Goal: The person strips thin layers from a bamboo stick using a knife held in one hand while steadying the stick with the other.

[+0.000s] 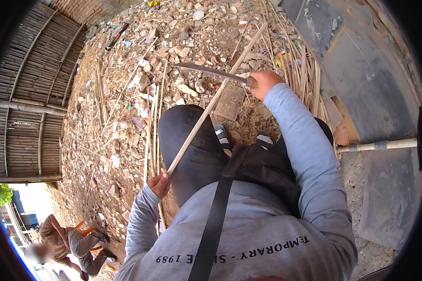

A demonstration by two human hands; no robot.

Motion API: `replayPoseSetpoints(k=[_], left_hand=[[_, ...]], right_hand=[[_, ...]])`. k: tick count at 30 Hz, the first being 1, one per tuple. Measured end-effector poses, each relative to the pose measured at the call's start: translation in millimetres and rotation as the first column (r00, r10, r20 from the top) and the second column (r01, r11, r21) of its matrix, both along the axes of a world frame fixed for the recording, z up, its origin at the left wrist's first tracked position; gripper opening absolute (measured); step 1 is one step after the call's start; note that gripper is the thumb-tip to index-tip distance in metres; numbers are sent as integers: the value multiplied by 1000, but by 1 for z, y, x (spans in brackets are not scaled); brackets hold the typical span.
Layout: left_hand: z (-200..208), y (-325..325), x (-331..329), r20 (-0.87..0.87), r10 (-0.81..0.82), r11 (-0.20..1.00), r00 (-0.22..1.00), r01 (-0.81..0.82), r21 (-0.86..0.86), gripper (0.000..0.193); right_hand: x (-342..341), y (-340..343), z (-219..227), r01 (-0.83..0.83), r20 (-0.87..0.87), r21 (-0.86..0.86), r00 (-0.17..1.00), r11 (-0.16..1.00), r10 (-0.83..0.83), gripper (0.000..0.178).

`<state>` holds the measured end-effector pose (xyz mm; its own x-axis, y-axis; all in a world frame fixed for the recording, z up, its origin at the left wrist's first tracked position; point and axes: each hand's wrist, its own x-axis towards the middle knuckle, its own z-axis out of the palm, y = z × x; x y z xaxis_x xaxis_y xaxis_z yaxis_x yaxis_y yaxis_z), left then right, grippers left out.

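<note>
My left hand [159, 185] is closed round the near end of a long, pale split-bamboo strip [197, 126], beside my left thigh. The strip slants up and away to the right, passing over my left knee. In my right hand [266, 85] is the handle of a machete [211, 71], its long, slightly curved dark blade pointing left. The blade crosses the strip near its upper half; whether it presses on the strip I cannot tell. Both hands stay apart, the right one farther out.
Broken brick and stones [187, 28] cover the ground. More bamboo strips [152, 126] lie at my left, with a bundle [302, 70] at the right. Dark sheets [370, 70] stand right, woven bamboo panels [28, 56] left. Another person [75, 241] sits at the lower left.
</note>
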<state>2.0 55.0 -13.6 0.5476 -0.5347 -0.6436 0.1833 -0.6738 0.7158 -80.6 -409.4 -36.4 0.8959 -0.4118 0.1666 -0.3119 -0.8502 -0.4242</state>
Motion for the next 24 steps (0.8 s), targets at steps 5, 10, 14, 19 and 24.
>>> replayPoseSetpoints(k=[5,10,14,19,24], left_hand=[[-21,21,-3,11,30,996,999,-29,-86,50],[-2,29,0,-164,42,999,986,-46,-22,51],[-10,42,0,-53,48,999,997,-49,-17,49],[-11,39,1,-3,118,993,993,-118,19,39],[-8,4,-13,541,9,999,841,-32,33,33]], right_hand=[[-2,16,19,-168,-72,25,983,986,169,31],[-6,16,21,-168,-105,-11,980,986,166,33],[-6,0,10,-15,48,49,999,999,13,39],[-8,-8,3,15,138,131,990,991,-33,41],[-8,5,30,-3,-63,146,998,989,12,38]])
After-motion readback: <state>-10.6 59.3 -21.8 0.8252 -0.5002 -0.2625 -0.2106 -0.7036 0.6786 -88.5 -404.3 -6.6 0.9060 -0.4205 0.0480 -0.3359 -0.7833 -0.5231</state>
